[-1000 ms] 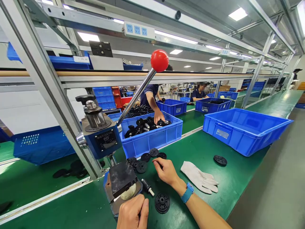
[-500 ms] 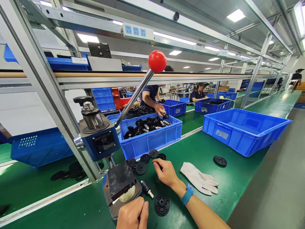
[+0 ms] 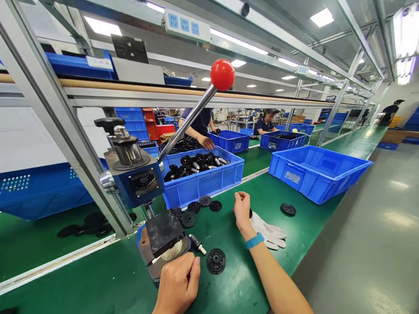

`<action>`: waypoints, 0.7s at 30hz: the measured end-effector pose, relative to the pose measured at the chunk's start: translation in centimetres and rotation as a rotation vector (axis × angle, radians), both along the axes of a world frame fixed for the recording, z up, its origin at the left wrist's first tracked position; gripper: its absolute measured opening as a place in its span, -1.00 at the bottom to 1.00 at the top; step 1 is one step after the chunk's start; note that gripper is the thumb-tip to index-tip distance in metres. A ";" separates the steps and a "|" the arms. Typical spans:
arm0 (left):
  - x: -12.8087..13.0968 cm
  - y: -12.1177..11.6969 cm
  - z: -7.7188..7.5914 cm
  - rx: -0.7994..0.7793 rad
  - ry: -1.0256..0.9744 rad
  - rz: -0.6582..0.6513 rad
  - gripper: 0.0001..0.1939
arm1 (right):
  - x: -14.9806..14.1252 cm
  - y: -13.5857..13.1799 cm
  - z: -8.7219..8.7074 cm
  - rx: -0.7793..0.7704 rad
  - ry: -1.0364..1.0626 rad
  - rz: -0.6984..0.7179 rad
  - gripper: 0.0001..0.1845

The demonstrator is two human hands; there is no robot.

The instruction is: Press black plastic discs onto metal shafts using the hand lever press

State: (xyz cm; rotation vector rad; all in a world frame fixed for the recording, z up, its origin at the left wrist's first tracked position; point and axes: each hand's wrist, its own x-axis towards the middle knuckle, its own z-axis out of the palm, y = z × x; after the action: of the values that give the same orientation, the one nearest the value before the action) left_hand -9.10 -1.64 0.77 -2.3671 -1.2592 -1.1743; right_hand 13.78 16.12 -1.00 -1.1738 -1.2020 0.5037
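My left hand (image 3: 178,281) is closed at the front edge of the hand press base (image 3: 155,257); what its curled fingers may hold is hidden. My right hand (image 3: 242,209) is raised over the green bench, fingers closed on a black disc, its dark edge just showing beside the wrist. Close behind this hand lies a white glove (image 3: 268,231). Between my hands, a ribbed black wheel (image 3: 216,261) lies flat, and a black shaft piece with a white tip (image 3: 197,244) rests against the press. Several loose black discs (image 3: 205,200) lie behind it.
The press lever with a red ball (image 3: 222,74) slants up in front of me. A blue crate (image 3: 204,185) holds black parts, with a co-worker's hand (image 3: 206,142) at its rim. Another blue crate (image 3: 291,175) stands right, near a single disc (image 3: 288,209).
My right hand has moved right, away from the loose discs to beside the glove. My left hand stays by the press. The co-worker's hand has drawn back to the crate rim. The view has shifted.
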 end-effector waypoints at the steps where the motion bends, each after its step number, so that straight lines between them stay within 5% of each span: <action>1: 0.1 -0.1 0.2 -0.002 -0.004 -0.002 -0.58 | 0.6 0.2 0.1 -0.050 -0.002 -0.036 -0.66; 8: 0.6 -0.5 1.2 0.047 -0.006 -0.036 -0.57 | 6.1 -1.0 2.8 -0.296 -0.126 -0.342 -0.63; 11: 0.7 -0.5 1.3 0.054 -0.014 -0.039 -0.57 | 7.5 -2.1 2.9 -0.436 -0.231 -0.366 -0.57; 15: 0.7 -0.4 1.2 0.042 -0.023 -0.047 -0.58 | 6.9 -2.3 2.3 -0.534 -0.344 -0.249 -0.50; 21: 1.0 -0.7 1.4 -0.067 -0.195 -0.061 -0.57 | 3.7 -3.0 4.6 -0.284 -0.393 0.089 -0.23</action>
State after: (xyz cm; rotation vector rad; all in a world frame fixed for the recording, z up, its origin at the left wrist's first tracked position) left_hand -8.11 -2.30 2.14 -2.4021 -1.3125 -1.4333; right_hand 17.50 13.15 3.63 -1.5147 -1.5601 0.5377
